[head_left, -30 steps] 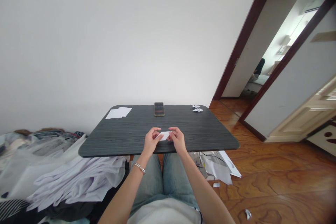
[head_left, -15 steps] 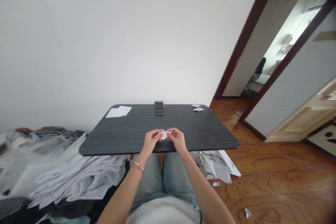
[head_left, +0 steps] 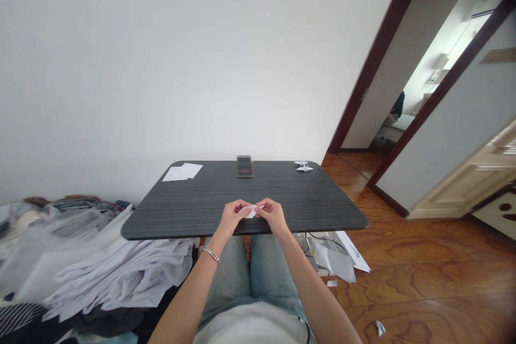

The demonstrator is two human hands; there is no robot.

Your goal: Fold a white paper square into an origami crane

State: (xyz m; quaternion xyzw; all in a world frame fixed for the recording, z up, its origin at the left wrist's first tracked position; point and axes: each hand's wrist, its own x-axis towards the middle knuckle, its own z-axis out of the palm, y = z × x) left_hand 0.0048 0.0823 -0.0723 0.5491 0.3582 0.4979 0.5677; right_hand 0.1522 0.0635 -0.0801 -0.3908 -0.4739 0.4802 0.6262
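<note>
Both hands hover over the near edge of a dark wood-grain table [head_left: 242, 196]. My left hand [head_left: 231, 219] and my right hand [head_left: 274, 216] pinch a small folded piece of white paper [head_left: 253, 212] between them, their fingertips nearly meeting. Much of the paper is hidden by my fingers. Farther up the table lie two loose white paper sheets [head_left: 181, 172], a phone [head_left: 244, 167] in a stand or case, and two small white origami cranes [head_left: 302, 165]. A silver bangle [head_left: 210, 254] circles my left wrist.
A heap of white sheets and fabric [head_left: 116, 274] lies left of my knees. Paper sheets, a black cable [head_left: 322, 242] and scraps sit on the wooden floor [head_left: 423, 279] under the right side. Through a doorway, a seated person [head_left: 397, 107] shows.
The paper has gone from a flat rectangle to a narrower, pointed fold. My hands have drawn closer together around it.
</note>
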